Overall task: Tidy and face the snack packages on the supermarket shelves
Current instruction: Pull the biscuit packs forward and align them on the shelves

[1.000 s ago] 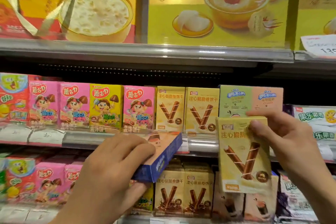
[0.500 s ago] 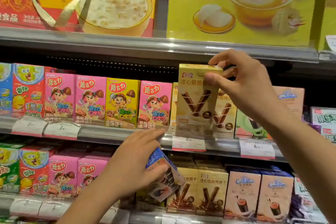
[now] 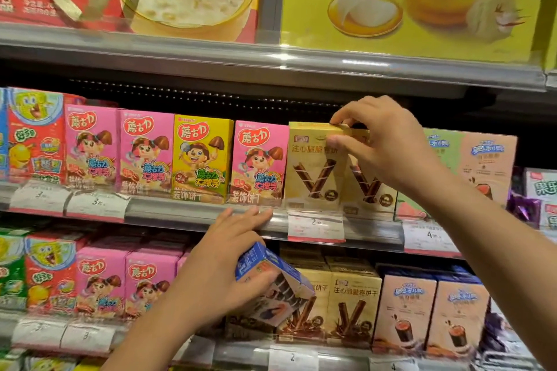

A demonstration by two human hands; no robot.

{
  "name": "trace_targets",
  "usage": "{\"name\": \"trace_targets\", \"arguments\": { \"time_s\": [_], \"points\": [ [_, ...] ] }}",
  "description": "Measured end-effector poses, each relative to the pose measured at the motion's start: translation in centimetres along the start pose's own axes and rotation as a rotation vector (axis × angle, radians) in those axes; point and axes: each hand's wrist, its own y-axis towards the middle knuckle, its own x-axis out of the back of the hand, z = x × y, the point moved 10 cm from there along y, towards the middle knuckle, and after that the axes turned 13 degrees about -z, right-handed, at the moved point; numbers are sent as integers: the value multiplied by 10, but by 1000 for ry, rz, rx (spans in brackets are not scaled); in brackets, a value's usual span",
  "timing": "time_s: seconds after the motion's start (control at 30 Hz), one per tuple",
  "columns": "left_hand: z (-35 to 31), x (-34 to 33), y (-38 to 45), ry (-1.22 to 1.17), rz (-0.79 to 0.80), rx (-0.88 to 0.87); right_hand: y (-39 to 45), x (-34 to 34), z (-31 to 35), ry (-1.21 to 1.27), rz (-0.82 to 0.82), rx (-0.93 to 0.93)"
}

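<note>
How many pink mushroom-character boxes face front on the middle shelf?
3: two side by side left of the yellow box, one right of it. More may stand behind.

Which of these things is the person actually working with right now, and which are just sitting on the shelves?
In use:
- right hand pinching the cream wafer-roll box on the middle shelf
- left hand holding the blue box

Just sitting there:
- pink mushroom-biscuit boxes
- yellow mushroom-biscuit box
- price tags
- big gift boxes above
</note>
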Motion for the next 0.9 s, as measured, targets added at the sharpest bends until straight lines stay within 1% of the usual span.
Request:
{"name": "trace_targets", "arguments": {
  "time_s": [0.07, 0.17, 0.23, 0.33, 0.37, 0.43, 0.53, 0.6, 0.67, 0.8, 0.9],
  "points": [
    [-1, 0, 0, -13, -3, 12, 2, 0, 1, -102, 13, 64],
    [1, 1, -1, -18, -5, 21, 0, -9, -4, -227, 97, 99],
    [1, 1, 0, -21, 0, 29, -8, -5, -6, -139, 85, 62],
    [1, 2, 0, -25, 0, 47, -30, 17, 5, 45, -65, 66],
    [2, 2, 0, -28, -1, 53, -42, 20, 10, 78, -79, 82],
    [1, 2, 0, -40, 4, 61, -70, 15, 24, 147, -16, 116],
    [-1, 4, 2, -67, 8, 83, -118, -11, 42, 201, 207, 165],
    [-2, 4, 3, -80, 31, 118, -145, -29, 44, 228, 374, 133],
    [-11, 4, 4, -88, 37, 133, -165, -38, 45, 269, 467, 104],
    [-53, -2, 10, -117, -56, 103, -176, -36, 33, 355, 450, 63],
    [-79, -15, 16, -36, -44, -16, -172, -26, 17, 362, 446, 70]
  ]
}}
